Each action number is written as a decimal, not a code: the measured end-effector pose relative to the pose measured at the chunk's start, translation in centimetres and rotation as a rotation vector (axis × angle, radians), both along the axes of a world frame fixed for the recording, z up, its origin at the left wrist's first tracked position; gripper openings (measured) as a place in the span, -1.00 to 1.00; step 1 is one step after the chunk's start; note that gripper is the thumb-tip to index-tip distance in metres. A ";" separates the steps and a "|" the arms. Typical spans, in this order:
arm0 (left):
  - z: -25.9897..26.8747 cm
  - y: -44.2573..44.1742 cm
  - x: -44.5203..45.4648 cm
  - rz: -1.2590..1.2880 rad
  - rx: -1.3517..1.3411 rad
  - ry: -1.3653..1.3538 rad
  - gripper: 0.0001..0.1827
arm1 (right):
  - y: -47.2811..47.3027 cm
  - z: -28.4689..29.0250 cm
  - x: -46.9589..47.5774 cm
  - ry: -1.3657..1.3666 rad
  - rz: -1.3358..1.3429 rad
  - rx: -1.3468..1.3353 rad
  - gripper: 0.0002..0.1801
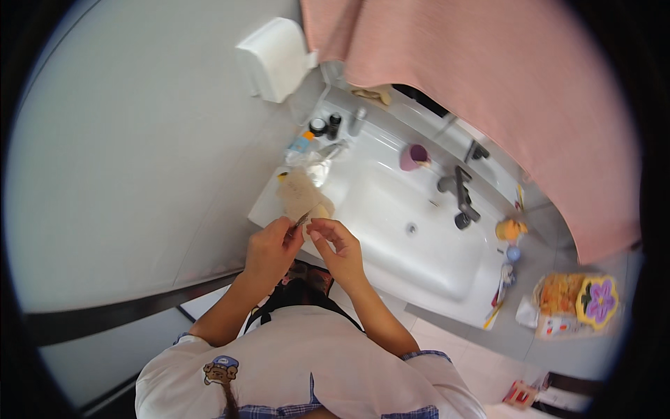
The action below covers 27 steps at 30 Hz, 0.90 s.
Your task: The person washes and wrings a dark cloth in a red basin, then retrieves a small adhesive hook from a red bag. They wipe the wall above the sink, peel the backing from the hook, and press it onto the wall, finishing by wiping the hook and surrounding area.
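My left hand (272,248) is closed around a small, thin, dark metallic item (300,221), too small and blurred to name, whose end points up and to the right. Close beside it is my right hand (339,248), thumb and fingers bent; whether it pinches something fine cannot be told. Just beyond both hands, a beige, cloth-like piece (299,194) lies on the left rim of the white sink (403,272). A pale yellow piece (320,211) shows at its near edge.
Bottles (334,125), a jar (317,126) and crumpled plastic (317,165) crowd the sink's back left corner. A purple cup (414,156) stands behind the basin, left of the dark faucet (460,194). A pink towel (450,63) hangs above. Small items line the right rim.
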<state>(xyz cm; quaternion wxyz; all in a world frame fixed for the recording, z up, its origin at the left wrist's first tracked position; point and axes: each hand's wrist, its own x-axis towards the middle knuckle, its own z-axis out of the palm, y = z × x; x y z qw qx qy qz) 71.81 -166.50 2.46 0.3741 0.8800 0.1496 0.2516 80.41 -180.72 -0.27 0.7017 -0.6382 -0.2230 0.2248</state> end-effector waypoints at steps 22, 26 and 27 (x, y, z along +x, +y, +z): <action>0.4 -10.7 7.3 -0.531 -0.044 -0.188 -0.74 | -10.4 3.1 -0.9 0.230 -0.580 0.289 -0.77; 0.7 -12.2 7.4 -0.558 0.099 -0.264 -0.71 | -12.4 2.6 -1.6 0.360 -0.612 0.304 -0.74; 1.0 -12.6 7.3 -0.554 0.148 -0.283 -0.69 | -12.9 2.4 -1.7 0.390 -0.597 0.325 -0.73</action>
